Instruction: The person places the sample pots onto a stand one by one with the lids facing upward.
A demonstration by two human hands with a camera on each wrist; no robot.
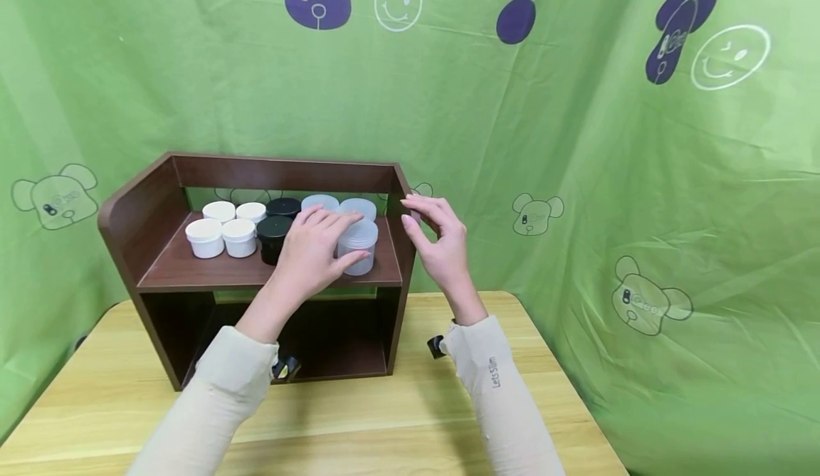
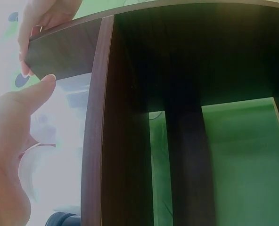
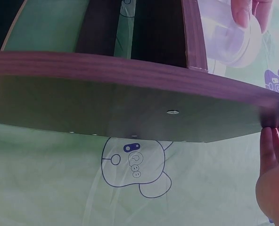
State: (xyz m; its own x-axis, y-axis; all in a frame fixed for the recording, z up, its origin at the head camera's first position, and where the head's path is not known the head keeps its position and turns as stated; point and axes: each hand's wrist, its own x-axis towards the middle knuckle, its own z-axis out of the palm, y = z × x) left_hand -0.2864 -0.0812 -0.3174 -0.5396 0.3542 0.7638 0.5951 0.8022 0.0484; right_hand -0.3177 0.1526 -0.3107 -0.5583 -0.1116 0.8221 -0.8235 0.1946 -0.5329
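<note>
My left hand (image 1: 315, 245) reaches over the top board of a brown wooden shelf. Its thumb lies across the front of a clear plastic jar (image 1: 360, 242) and its fingers curve behind the lid, holding the jar at the right end of the board. In the right wrist view, that hand's fingertip overlaps the clear jar (image 3: 229, 33). My right hand (image 1: 442, 238) is at the shelf's right side panel (image 1: 400, 234), thumb and fingers bent apart, with fingertips right at the panel's edge (image 3: 252, 101). The palm of the left hand hides part of the jars beneath it.
Two more clear jars (image 1: 357, 207) stand behind. To the left are black jars (image 1: 274, 234) and several white jars (image 1: 206, 239) in two rows. The lower compartment (image 1: 327, 337) opens forward. The shelf stands on a wooden table (image 1: 359, 419) before a green cloth backdrop (image 1: 608, 141).
</note>
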